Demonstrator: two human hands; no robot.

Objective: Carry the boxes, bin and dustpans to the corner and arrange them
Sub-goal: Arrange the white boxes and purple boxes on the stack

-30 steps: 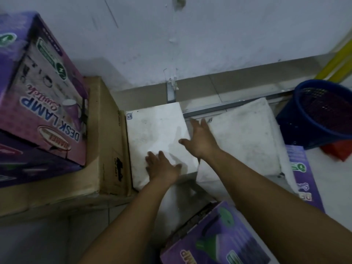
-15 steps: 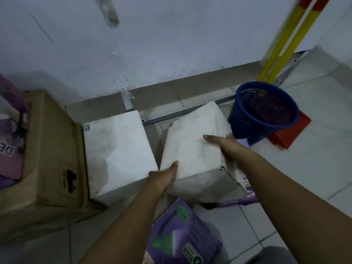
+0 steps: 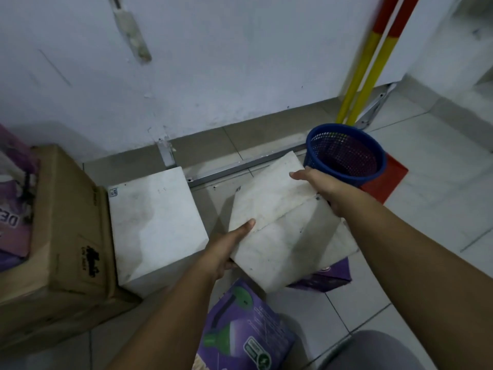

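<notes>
A: Where do your hands sit?
B: Your left hand (image 3: 226, 245) and right hand (image 3: 321, 186) clasp opposite sides of the tilted white box (image 3: 282, 222), fingers wrapped on it.
A: And its surroundings?
B: It is between a second white box (image 3: 154, 222) and the blue bin (image 3: 346, 156), above purple boxes (image 3: 248, 329) on the floor (image 3: 426, 209).

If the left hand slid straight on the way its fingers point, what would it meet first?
Probably just the top of the white box that the left hand is gripping; farther on comes the right hand, though depth is unclear.
</notes>
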